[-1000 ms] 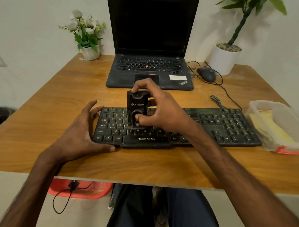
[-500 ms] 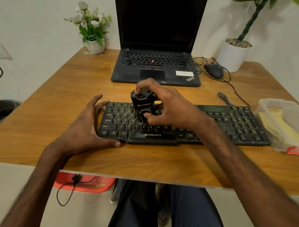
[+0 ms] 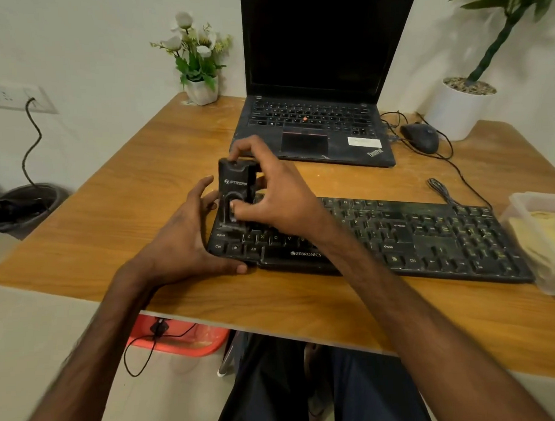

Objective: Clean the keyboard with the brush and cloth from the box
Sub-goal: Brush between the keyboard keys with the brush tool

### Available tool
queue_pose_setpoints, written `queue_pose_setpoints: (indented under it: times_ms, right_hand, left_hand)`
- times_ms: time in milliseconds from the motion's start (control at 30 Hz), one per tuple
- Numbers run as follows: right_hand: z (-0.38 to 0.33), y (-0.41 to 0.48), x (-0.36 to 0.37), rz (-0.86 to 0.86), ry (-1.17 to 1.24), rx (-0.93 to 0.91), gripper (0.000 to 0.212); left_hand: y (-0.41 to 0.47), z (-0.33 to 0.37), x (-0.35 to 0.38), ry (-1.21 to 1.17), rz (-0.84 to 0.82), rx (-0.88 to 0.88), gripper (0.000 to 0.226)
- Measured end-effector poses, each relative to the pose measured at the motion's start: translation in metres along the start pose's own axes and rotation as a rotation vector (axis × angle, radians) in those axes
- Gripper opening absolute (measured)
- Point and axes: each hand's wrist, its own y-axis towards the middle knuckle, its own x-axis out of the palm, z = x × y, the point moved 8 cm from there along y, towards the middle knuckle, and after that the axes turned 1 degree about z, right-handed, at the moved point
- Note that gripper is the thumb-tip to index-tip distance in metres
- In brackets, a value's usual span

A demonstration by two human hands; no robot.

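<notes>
A black keyboard [image 3: 414, 236] lies across the wooden desk near its front edge. My right hand [image 3: 275, 197] grips a black brush [image 3: 235, 186] held upright, its lower end pressed on the keys at the keyboard's left end. My left hand [image 3: 185, 243] rests on the desk against the keyboard's left edge, thumb along the front rim and fingers spread. A clear plastic box [image 3: 544, 240] with a yellow cloth [image 3: 538, 243] inside stands at the keyboard's right end.
An open black laptop [image 3: 317, 126] sits behind the keyboard. A black mouse [image 3: 421, 137] and its cables lie to its right. A white flower pot [image 3: 201, 89] stands at the back left and a white planter [image 3: 459, 107] at the back right.
My right hand has moved the brush leftward over the keys to the keyboard's left end. My left hand stays on the left edge. The head camera has shifted.
</notes>
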Motion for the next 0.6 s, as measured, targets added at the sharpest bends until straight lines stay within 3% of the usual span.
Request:
queue_pose_setpoints:
  times_ms: [133,267,367,600]
  right_hand:
    - [0.006,0.019,-0.025,0.120,-0.161,-0.013,0.060]
    - [-0.001,0.007,-0.013,0.013,0.060,0.032,0.058]
    - [-0.006,-0.004,0.005,-0.055,0.059,0.025,0.059]
    - [0.014,-0.006,-0.017,0.093,0.299,0.210,0.060]
  left_hand:
    - [0.002,-0.002,-0.001,0.007,0.004,-0.013,0.154]
    - [0.002,-0.003,0.000,0.022,-0.004,-0.009,0.151]
    - [0.002,-0.003,-0.001,0.031,0.011,-0.009,0.150]
    - [0.004,-0.003,-0.003,0.034,0.015,-0.021,0.153]
